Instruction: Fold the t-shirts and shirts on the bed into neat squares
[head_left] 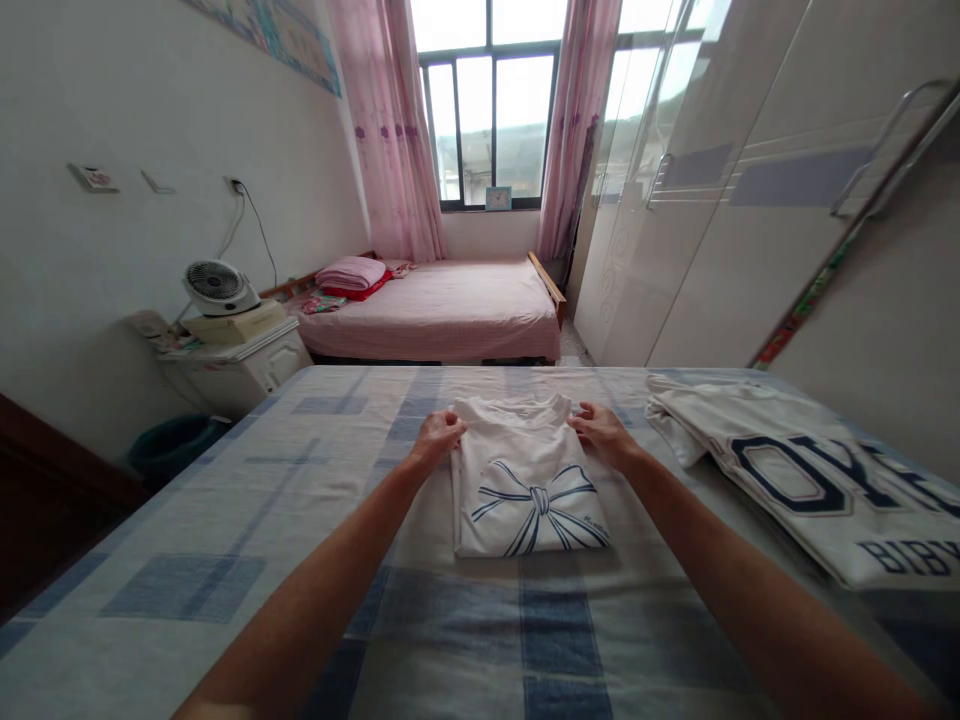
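A white T-shirt (529, 480) lies folded into a neat rectangle on the bed, with a navy bow printed on its front and its collar at the far end. At its upper left corner, my left hand (440, 437) is closed, thumb and fingers pinching the fabric edge. My right hand (602, 432) is at the opposite shoulder, its fingertips drawn together on the shirt's upper right edge. To the right lies another white shirt (795, 470) with large dark letters, laid flat and apart from both hands.
Beneath the shirts spreads a blue-and-white checked bedsheet (300, 540). Beyond it stands a second bed with a pink sheet (465, 310). A white fan (219, 288) sits on a box on the bedside cabinet (277, 365) at left. Glossy wardrobe doors (697, 220) line the right side.
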